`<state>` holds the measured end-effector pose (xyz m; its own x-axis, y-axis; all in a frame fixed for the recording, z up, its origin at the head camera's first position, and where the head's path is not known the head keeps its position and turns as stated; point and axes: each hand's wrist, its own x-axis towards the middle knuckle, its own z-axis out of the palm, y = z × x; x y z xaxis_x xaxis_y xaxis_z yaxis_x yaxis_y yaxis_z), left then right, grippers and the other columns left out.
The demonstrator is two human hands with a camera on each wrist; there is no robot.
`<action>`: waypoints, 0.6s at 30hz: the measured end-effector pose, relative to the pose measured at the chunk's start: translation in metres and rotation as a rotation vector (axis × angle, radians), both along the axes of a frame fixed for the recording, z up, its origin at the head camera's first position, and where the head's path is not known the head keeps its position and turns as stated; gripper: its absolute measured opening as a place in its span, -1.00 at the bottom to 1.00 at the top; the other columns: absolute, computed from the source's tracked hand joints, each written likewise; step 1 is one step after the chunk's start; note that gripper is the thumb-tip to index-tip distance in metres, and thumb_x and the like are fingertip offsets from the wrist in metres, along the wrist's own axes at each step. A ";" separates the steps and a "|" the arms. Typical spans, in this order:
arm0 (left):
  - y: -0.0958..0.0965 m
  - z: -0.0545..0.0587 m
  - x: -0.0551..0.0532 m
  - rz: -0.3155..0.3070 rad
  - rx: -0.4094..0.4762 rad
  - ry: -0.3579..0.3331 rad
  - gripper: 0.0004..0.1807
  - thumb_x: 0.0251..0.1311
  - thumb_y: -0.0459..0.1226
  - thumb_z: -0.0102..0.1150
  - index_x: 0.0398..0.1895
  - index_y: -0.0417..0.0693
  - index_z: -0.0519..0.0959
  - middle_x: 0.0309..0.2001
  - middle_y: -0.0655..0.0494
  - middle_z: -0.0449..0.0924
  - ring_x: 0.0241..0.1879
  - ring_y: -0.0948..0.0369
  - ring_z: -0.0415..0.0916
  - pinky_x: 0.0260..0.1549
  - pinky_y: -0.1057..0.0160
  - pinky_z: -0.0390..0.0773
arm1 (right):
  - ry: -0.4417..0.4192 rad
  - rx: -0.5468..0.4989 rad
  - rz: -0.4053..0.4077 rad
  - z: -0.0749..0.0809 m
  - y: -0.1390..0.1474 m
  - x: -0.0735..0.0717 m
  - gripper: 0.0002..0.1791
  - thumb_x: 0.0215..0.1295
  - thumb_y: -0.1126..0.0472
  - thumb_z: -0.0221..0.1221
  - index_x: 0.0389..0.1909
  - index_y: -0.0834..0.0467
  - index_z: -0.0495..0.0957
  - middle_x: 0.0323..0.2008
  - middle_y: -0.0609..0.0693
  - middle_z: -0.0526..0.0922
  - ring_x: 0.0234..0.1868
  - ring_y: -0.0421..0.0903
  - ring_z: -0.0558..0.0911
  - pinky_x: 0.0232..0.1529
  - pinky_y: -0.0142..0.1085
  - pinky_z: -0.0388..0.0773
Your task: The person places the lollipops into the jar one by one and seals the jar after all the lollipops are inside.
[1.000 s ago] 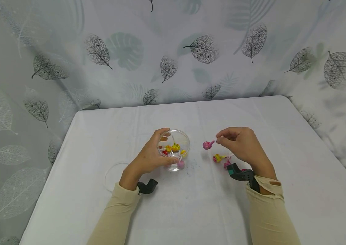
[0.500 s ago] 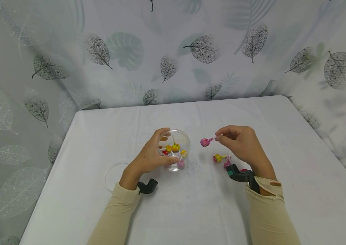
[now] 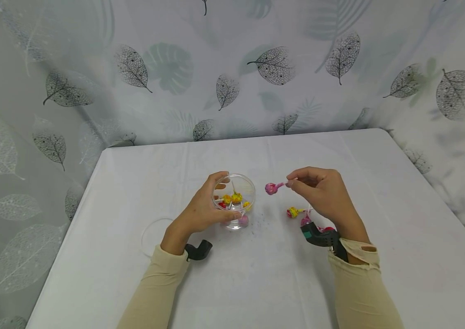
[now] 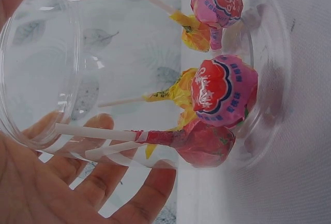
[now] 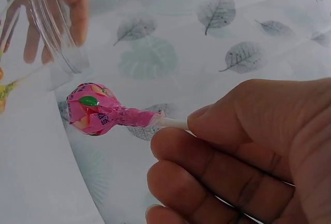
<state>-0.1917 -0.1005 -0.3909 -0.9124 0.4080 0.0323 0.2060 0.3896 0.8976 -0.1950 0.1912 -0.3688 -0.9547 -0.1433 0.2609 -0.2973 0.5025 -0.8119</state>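
Observation:
A clear round jar (image 3: 238, 177) stands upright on the table, its mouth uncovered. My left hand (image 3: 203, 205) grips it around the left side, thumb in front and fingers behind. Inside lie several wrapped lollipops; the left wrist view shows a pink one (image 4: 227, 89), a red one (image 4: 204, 144) and yellow ones (image 4: 196, 35). To the right of the jar, my right hand (image 3: 323, 192) pinches the white stick of a pink lollipop (image 3: 271, 188) between thumb and forefinger. Its wrapped head points left toward the jar, apart from it and raised off the table.
Beneath the right hand, a yellow lollipop (image 3: 292, 212) and a pink lollipop (image 3: 306, 220) lie on the white tablecloth (image 3: 257, 283), with more pink-red wrapping partly hidden by the wrist camera. A clear ring-shaped lid (image 3: 143, 233) lies left of the left wrist. Leaf-patterned curtain (image 3: 166, 68) surrounds the table.
My right hand has shifted slightly left and up, bringing the pink lollipop closer to the jar. The left hand and the jar stay where they were.

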 end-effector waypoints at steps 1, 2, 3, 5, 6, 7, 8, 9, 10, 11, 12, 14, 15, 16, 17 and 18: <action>0.000 0.000 0.000 0.002 -0.003 -0.002 0.03 -0.06 -0.22 0.50 0.45 -0.03 0.07 0.34 -0.10 0.27 0.31 -0.01 0.24 0.20 -0.18 0.33 | 0.004 -0.001 -0.001 0.000 -0.001 0.000 -0.90 0.30 0.17 0.24 -0.25 0.04 0.71 -0.31 -0.05 0.74 -0.35 -0.07 0.67 -0.37 -0.34 0.56; 0.000 0.000 0.000 0.002 -0.004 -0.003 0.03 -0.06 -0.22 0.50 0.45 -0.02 0.07 0.35 -0.09 0.27 0.31 0.00 0.24 0.20 -0.18 0.34 | 0.008 0.000 -0.002 0.000 -0.001 0.000 -0.90 0.30 0.17 0.24 -0.25 0.04 0.71 -0.30 -0.05 0.74 -0.35 -0.09 0.67 -0.36 -0.34 0.56; 0.000 0.001 0.000 0.002 -0.004 -0.005 0.02 -0.06 -0.22 0.50 0.45 -0.02 0.07 0.35 -0.09 0.26 0.31 0.00 0.24 0.20 -0.18 0.34 | 0.010 0.000 -0.003 0.000 -0.002 0.000 -0.89 0.30 0.18 0.23 -0.25 0.04 0.71 -0.30 -0.05 0.74 -0.34 -0.10 0.68 -0.36 -0.34 0.57; 0.000 0.001 0.001 0.003 -0.006 -0.009 0.02 -0.05 -0.22 0.50 0.45 -0.02 0.07 0.34 -0.05 0.27 0.30 0.00 0.24 0.20 -0.17 0.34 | 0.018 -0.001 -0.005 0.000 -0.003 0.001 -0.88 0.32 0.19 0.21 -0.24 0.05 0.71 -0.30 -0.05 0.74 -0.34 -0.12 0.69 -0.34 -0.35 0.58; 0.000 0.001 0.001 0.002 -0.005 -0.010 0.03 -0.05 -0.22 0.50 0.45 -0.03 0.07 0.34 -0.05 0.27 0.30 0.00 0.24 0.19 -0.17 0.35 | 0.020 -0.003 -0.005 0.000 -0.003 0.001 -0.88 0.32 0.19 0.21 -0.24 0.06 0.71 -0.30 -0.05 0.74 -0.33 -0.13 0.69 -0.33 -0.35 0.58; 0.000 0.001 0.001 0.004 -0.007 -0.012 0.03 -0.06 -0.22 0.50 0.45 -0.03 0.07 0.33 -0.03 0.27 0.30 0.01 0.24 0.19 -0.17 0.36 | 0.023 -0.009 -0.005 0.001 -0.003 0.001 -0.88 0.33 0.20 0.20 -0.23 0.07 0.71 -0.30 -0.05 0.75 -0.33 -0.14 0.69 -0.33 -0.36 0.58; 0.000 0.000 0.000 0.005 -0.007 -0.013 0.03 -0.06 -0.22 0.50 0.45 -0.04 0.07 0.33 -0.03 0.27 0.30 0.00 0.24 0.18 -0.17 0.36 | 0.028 -0.014 -0.004 0.001 -0.004 0.001 -0.88 0.33 0.20 0.20 -0.23 0.07 0.71 -0.30 -0.04 0.75 -0.33 -0.15 0.69 -0.33 -0.36 0.58; 0.000 -0.002 -0.001 0.008 -0.010 -0.015 0.04 -0.06 -0.22 0.50 0.46 -0.03 0.07 0.33 -0.01 0.27 0.30 0.01 0.24 0.18 -0.17 0.37 | 0.034 -0.020 -0.002 0.001 -0.004 0.001 -0.88 0.33 0.21 0.20 -0.23 0.08 0.71 -0.31 -0.04 0.74 -0.33 -0.16 0.69 -0.33 -0.37 0.59; 0.000 -0.004 -0.002 0.009 -0.011 -0.016 0.04 -0.07 -0.22 0.51 0.46 -0.02 0.06 0.33 -0.02 0.27 0.31 0.01 0.24 0.18 -0.17 0.37 | 0.039 -0.029 0.000 0.001 -0.004 0.001 -0.88 0.33 0.21 0.20 -0.23 0.08 0.71 -0.31 -0.04 0.74 -0.34 -0.16 0.69 -0.33 -0.37 0.58; 0.000 -0.008 -0.004 0.011 -0.013 -0.016 0.05 -0.07 -0.21 0.51 0.46 -0.02 0.06 0.34 -0.01 0.27 0.31 0.01 0.24 0.18 -0.17 0.36 | 0.043 -0.038 0.003 0.001 -0.005 0.001 -0.88 0.33 0.21 0.20 -0.23 0.08 0.71 -0.31 -0.03 0.74 -0.34 -0.18 0.68 -0.33 -0.37 0.58; -0.001 -0.012 -0.006 0.014 -0.015 -0.017 0.06 -0.08 -0.20 0.52 0.46 0.00 0.06 0.34 0.00 0.27 0.31 0.01 0.24 0.18 -0.17 0.37 | 0.047 -0.050 0.008 0.001 -0.005 0.001 -0.88 0.32 0.21 0.21 -0.23 0.09 0.71 -0.30 -0.03 0.74 -0.33 -0.18 0.69 -0.33 -0.38 0.59; -0.003 -0.023 -0.011 0.014 -0.013 -0.007 0.08 -0.10 -0.16 0.53 0.47 0.05 0.05 0.35 0.02 0.26 0.31 0.02 0.23 0.18 -0.15 0.37 | 0.049 -0.075 0.015 0.002 -0.007 0.002 -0.89 0.32 0.22 0.22 -0.23 0.08 0.71 -0.29 -0.03 0.74 -0.33 -0.18 0.69 -0.31 -0.39 0.59; -0.004 -0.028 -0.014 0.012 -0.014 0.003 0.09 -0.11 -0.12 0.54 0.47 0.08 0.05 0.35 0.03 0.26 0.31 0.02 0.23 0.17 -0.14 0.38 | 0.049 -0.085 0.019 0.002 -0.007 0.003 -0.89 0.31 0.22 0.22 -0.22 0.08 0.71 -0.29 -0.02 0.74 -0.32 -0.17 0.69 -0.30 -0.39 0.59; -0.005 -0.033 -0.016 0.009 -0.010 0.011 0.10 -0.12 -0.09 0.54 0.47 0.12 0.05 0.36 0.04 0.26 0.32 0.01 0.24 0.17 -0.12 0.39 | 0.049 -0.094 0.021 0.003 -0.008 0.003 -0.89 0.31 0.22 0.23 -0.22 0.08 0.71 -0.28 -0.02 0.74 -0.31 -0.17 0.70 -0.29 -0.39 0.59; -0.006 -0.037 -0.018 0.009 -0.009 0.020 0.10 -0.13 -0.05 0.54 0.47 0.15 0.05 0.35 0.06 0.27 0.31 0.01 0.24 0.15 -0.11 0.41 | 0.050 -0.099 0.022 0.003 -0.009 0.004 -0.89 0.31 0.22 0.23 -0.22 0.08 0.71 -0.27 -0.02 0.74 -0.30 -0.14 0.70 -0.28 -0.39 0.60; -0.005 -0.034 -0.016 0.008 -0.009 0.020 0.10 -0.13 -0.06 0.54 0.47 0.14 0.05 0.35 0.05 0.27 0.31 0.00 0.25 0.13 -0.10 0.42 | 0.049 -0.106 0.024 0.003 -0.010 0.004 -0.89 0.31 0.21 0.23 -0.22 0.08 0.71 -0.27 -0.02 0.74 -0.29 -0.14 0.70 -0.27 -0.39 0.60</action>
<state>-0.2077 -0.1058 -0.4244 -0.9149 0.4009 0.0469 0.2207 0.3996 0.8897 -0.1912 0.1816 -0.3661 -0.9370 -0.1348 0.3223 -0.3489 0.4074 -0.8440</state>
